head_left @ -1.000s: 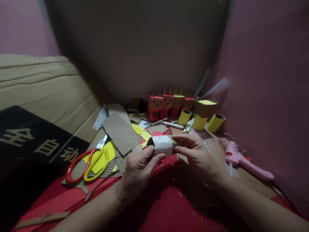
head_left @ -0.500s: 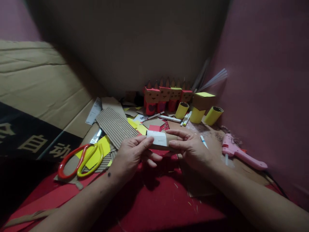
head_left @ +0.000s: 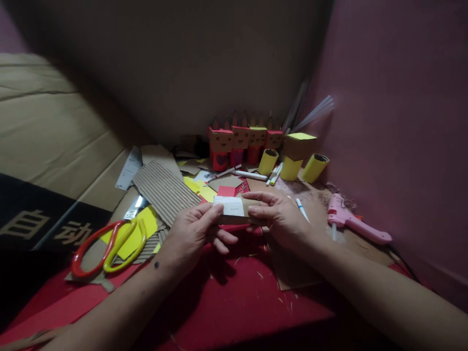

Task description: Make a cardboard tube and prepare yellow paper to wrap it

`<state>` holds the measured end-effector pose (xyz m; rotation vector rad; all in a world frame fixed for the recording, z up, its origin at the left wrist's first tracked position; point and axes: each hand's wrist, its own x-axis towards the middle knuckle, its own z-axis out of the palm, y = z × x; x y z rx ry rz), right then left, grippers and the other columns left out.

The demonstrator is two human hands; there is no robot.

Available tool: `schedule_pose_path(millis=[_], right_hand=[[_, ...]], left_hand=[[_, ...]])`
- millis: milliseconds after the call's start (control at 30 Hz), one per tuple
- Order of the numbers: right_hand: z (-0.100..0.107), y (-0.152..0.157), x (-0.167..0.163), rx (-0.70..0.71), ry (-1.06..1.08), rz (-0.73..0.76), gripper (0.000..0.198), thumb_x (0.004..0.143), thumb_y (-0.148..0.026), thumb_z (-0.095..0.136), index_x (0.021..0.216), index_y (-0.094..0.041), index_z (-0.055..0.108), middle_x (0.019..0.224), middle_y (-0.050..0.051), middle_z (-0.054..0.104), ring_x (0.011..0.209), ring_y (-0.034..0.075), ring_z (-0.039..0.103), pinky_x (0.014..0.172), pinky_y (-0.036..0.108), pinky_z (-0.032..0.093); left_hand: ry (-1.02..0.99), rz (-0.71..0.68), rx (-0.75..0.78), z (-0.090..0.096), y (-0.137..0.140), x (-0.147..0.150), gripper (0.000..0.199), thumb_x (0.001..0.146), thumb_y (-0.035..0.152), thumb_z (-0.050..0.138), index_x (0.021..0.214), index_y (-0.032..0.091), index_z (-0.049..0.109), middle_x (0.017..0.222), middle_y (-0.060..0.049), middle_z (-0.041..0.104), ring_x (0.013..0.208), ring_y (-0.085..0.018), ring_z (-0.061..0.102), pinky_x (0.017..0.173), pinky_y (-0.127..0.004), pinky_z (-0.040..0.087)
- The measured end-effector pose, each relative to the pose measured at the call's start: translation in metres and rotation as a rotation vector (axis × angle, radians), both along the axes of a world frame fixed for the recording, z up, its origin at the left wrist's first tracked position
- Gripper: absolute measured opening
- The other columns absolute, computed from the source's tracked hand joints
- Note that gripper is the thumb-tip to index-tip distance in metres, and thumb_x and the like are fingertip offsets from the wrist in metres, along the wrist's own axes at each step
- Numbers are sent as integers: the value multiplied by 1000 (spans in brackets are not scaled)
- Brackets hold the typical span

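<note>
Between my two hands is a small folded piece of cardboard with a white printed label on its face. My left hand pinches its left end between thumb and fingers, the lower fingers hanging loose underneath. At the right end, my right hand grips it with the thumb in front. The piece is held above the red tabletop; its back side is hidden. Just beyond it lies a small red paper piece.
Scissors with red and yellow handles lie left on corrugated cardboard. A pink glue gun rests at right. Behind stand several red cardboard figures, yellow tubes and a box-topped yellow tube. A marker lies near my right hand.
The whole view has shifted, so everything appears a little further left. Both hands keep the same hold on the cardboard piece.
</note>
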<state>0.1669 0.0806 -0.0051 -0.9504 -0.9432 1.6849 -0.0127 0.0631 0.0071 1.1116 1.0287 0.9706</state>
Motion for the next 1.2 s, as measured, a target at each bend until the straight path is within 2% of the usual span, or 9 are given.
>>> schedule_pose_path(millis=[167, 300, 367, 500, 600, 700, 933, 1100, 1200], right_hand=[[-2, 5, 4, -2, -5, 61, 34, 61, -15, 75, 94, -18, 66, 78, 3, 68, 64, 16, 63, 58, 34, 56], [-3, 8, 7, 54, 19, 108, 30, 68, -26, 73, 96, -18, 66, 87, 6, 67, 70, 19, 65, 61, 37, 56], [-2, 7, 6, 90, 47, 90, 35, 69, -28, 73, 102, -19, 64, 92, 7, 67, 73, 18, 65, 62, 36, 56], [-1, 2, 4, 178, 75, 82, 56, 61, -14, 77, 113, -21, 59, 91, 4, 67, 80, 18, 65, 68, 33, 56], [-2, -1, 2, 299, 41, 57, 54, 63, -7, 73, 113, -21, 59, 91, 2, 67, 84, 15, 64, 72, 29, 55], [-3, -3, 0, 371, -10, 25, 46, 65, -6, 71, 108, -21, 62, 93, 0, 66, 81, 12, 63, 70, 26, 56], [-6, -2, -1, 356, 25, 58, 41, 70, -11, 69, 109, -20, 61, 74, -3, 65, 67, 10, 63, 62, 25, 59], [-6, -6, -3, 401, -10, 20, 40, 71, -13, 66, 110, -22, 61, 89, 0, 66, 78, 13, 66, 55, 22, 58], [-7, -7, -4, 429, -40, 0, 41, 73, -12, 63, 113, -24, 60, 90, 0, 65, 77, 14, 65, 54, 22, 57]], left_hand=[[-30, -4, -17, -1, 2, 0, 23, 90, 26, 52, 99, 8, 63, 61, -10, 71, 43, -12, 63, 42, -15, 51], [-41, 19, -32, -2, 5, -2, 20, 89, 24, 52, 97, 8, 62, 59, -9, 71, 43, -13, 63, 41, -17, 51], [-46, 42, -25, -2, 7, -2, 19, 89, 22, 51, 97, 8, 62, 60, -9, 71, 42, -13, 63, 40, -17, 51], [-95, 62, -35, -4, 12, -5, 19, 89, 20, 50, 93, 8, 63, 56, -8, 69, 42, -14, 62, 39, -17, 51], [-137, 70, -91, -5, 15, -7, 20, 90, 16, 47, 94, 6, 63, 57, -9, 69, 42, -14, 62, 37, -17, 50], [-143, 75, -102, -5, 16, -8, 20, 90, 14, 45, 96, 5, 63, 59, -11, 69, 42, -14, 62, 38, -17, 50], [-167, 94, -179, -7, 18, -9, 22, 91, 10, 41, 91, 6, 63, 56, -11, 68, 41, -13, 62, 37, -17, 50], [-183, 88, -224, -7, 19, -9, 21, 91, 10, 42, 93, 6, 63, 55, -10, 67, 42, -13, 63, 38, -17, 50], [-192, 85, -240, -8, 19, -9, 21, 91, 10, 43, 93, 7, 64, 56, -10, 68, 41, -13, 62, 38, -16, 50]])
